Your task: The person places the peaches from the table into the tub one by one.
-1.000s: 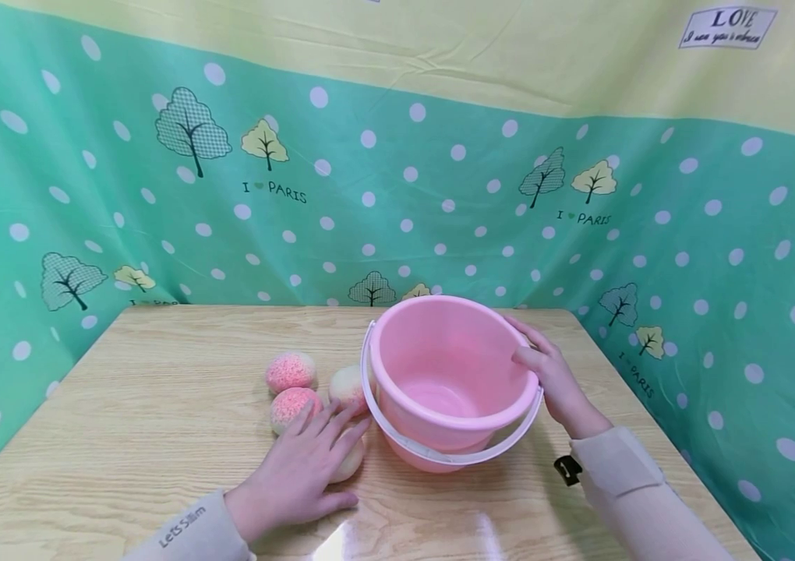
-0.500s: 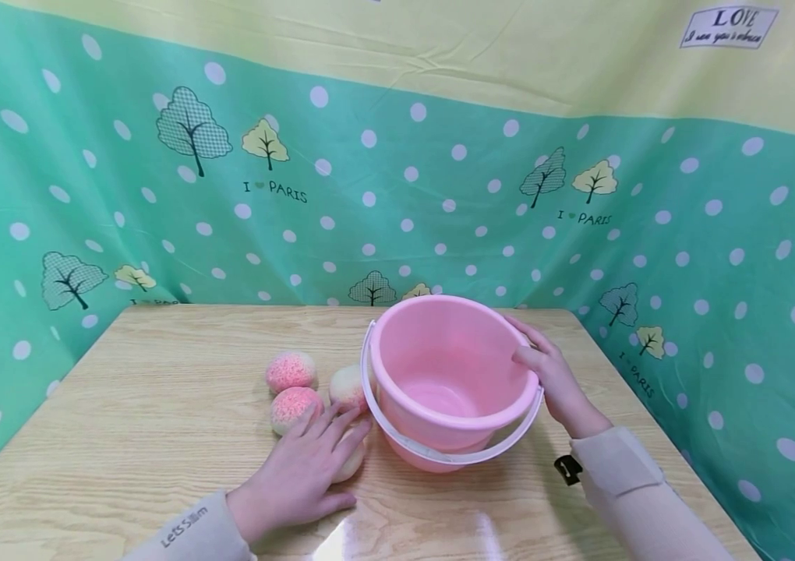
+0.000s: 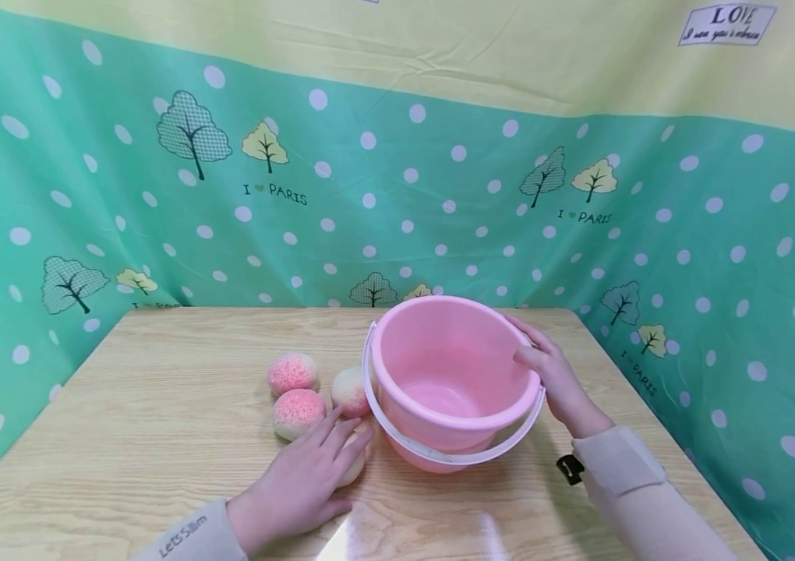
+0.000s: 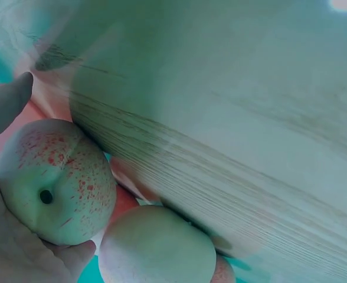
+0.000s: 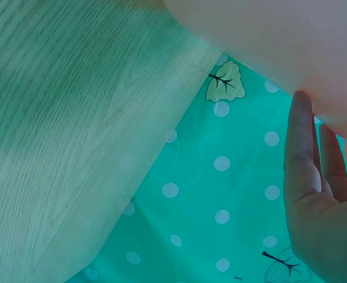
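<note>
In the head view, the left hand (image 3: 302,479) rests relaxed over a peach (image 3: 355,470), lower centre; the right hand (image 3: 553,375) grips the bucket (image 3: 439,351), right of centre. The left wrist view shows that peach lower left; the right wrist view, the bucket upper right.

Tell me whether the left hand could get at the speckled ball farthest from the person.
Probably yes, if the left hand leaves the ball under it: the farthest ball lies uncovered, though another ball sits in between.
</note>
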